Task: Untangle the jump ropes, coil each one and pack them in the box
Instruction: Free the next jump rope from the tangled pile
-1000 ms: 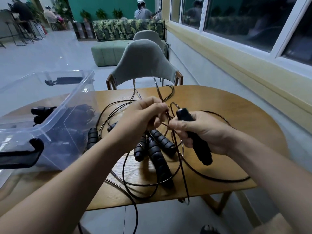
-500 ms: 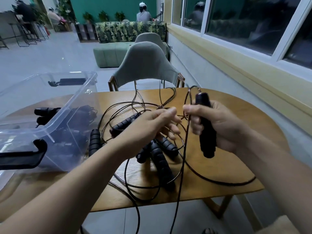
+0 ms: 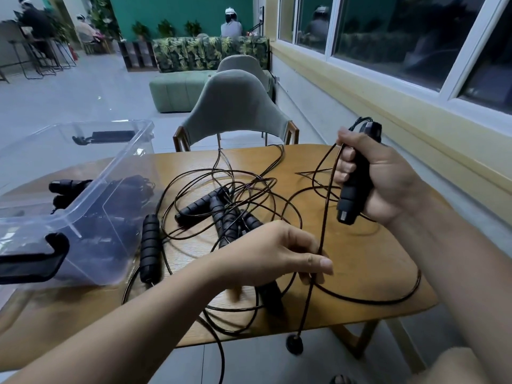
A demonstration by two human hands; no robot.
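Packed: rope [image 3: 69,187] in box [image 3: 116,164], table's [image 3: 374,273] left edge.
Remaining: tangle [image 3: 221,212] mid-table.
Grip: my right hand [image 3: 388,184] clamps handle [image 3: 357,176]; left hand [image 3: 266,253] pinches cord [image 3: 324,217].

Dim and cool all round, soft and even, no hard shadows. Black outside the windows [image 3: 388,42], faint reflections in the glass. Pale sheen across the clear box [image 3: 91,173], mild gloss on the table [image 3: 374,273]. Smeared with motion under the left hand [image 3: 271,256]. Bowed straight lines towards the edges, hazy in the distance.
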